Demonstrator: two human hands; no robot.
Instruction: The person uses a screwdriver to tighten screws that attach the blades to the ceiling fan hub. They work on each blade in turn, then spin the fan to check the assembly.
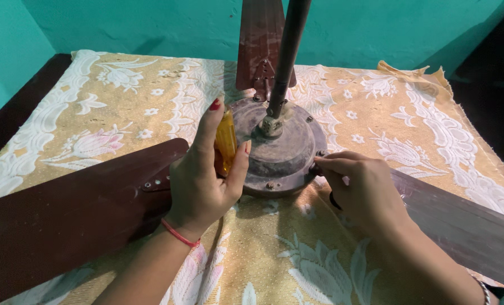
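Fan motor (279,152), round and rusty, centred on the floral cloth (342,113), rod (286,56) rising from its hub. Left hand (204,181) closed around a yellow screwdriver handle (225,148) at its left edge. Right hand (365,189) pinching a screw (318,167) on the right rim. Brown blades (65,214) spread outward; teal wall (150,25) behind.

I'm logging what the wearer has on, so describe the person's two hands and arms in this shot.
Both forearms are bare, with no sleeves or gloves. The left hand has red-painted nails on its fingers and a thin red thread band around the wrist. The right hand shows no rings; a thin silvery bracelet sits at its wrist near the picture's lower edge.
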